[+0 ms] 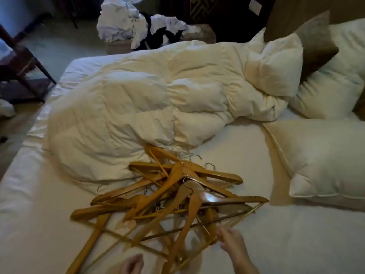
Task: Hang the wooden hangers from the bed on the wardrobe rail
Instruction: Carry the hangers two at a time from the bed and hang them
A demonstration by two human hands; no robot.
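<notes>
A tangled heap of several wooden hangers (pixel 167 202) with metal hooks lies on the white bed sheet (pixel 296 244) near the front edge. My right hand (pixel 232 242) reaches in at the pile's lower right, its blurred fingertips touching the thin bar of one hanger; whether it grips the bar is unclear. My left hand (pixel 132 264) shows only partly at the bottom edge, just below the pile, fingers curled, with nothing visibly in it. The wardrobe rail is out of view.
A crumpled white duvet (pixel 148 107) lies behind the hangers. White pillows (pixel 325 161) and a brown cushion (pixel 316 42) sit at the right. Beyond the bed, rumpled white and black laundry (pixel 138 24) is piled on a box. A dark wooden rack (pixel 21 64) stands at the left.
</notes>
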